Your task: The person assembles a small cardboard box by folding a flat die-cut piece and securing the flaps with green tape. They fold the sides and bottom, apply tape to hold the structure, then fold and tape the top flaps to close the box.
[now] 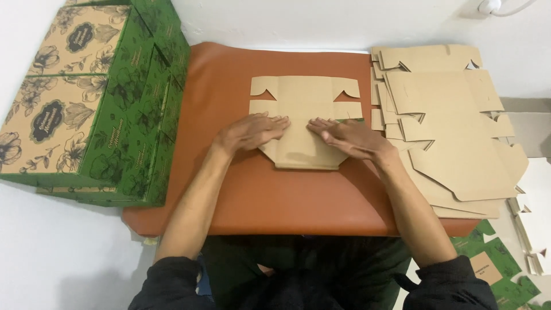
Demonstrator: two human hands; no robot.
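Nearest the camera are the person's dark sleeves, with both bare forearms reaching forward over the brown leather-like surface (275,201). The left hand (252,132) and the right hand (350,138) lie palm down, side by side, on a flat die-cut cardboard box blank (304,115) at the middle of the surface. The fingers (281,123) of the left hand are stretched out flat and close together, pressing on the near folded flap; the right hand's fingers (318,127) are also flat and only slightly spread, their tips nearly meeting the left's. Neither hand grips anything. The blank's near edge pokes out just below the palms, and its notched far panels lie beyond the fingertips.

To the right, touching the surface's edge, a loose stack of flat cardboard blanks (453,126) fans out, with green printed blanks (493,258) on the floor beside it. To the left stand assembled green and kraft boxes with floral print (86,97), packed against each other. Beyond is a white wall (287,23).
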